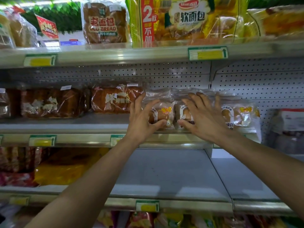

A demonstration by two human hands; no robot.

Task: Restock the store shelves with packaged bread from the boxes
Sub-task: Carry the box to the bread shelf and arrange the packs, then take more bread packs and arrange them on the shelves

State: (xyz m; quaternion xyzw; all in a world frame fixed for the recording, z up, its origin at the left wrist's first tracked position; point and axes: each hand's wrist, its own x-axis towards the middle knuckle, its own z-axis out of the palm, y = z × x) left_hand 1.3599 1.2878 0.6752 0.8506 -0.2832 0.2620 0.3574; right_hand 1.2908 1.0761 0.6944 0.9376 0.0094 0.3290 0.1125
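Two bare hands reach to the middle shelf (65, 127), where three clear bread packs stand in a row near its front edge. The left hand (141, 119) curls thumb and fingers around the left pack (162, 112), thumb at its lower front, fingers along its left side and top. The right hand (202, 119) lies with fingers spread and straight against the front of the middle pack (182, 112), grasping nothing. A third pack (241, 116) stands just beside the right hand, toward the shelf's right end. Dark loaves (113, 101) sit left of the left hand on the same shelf.
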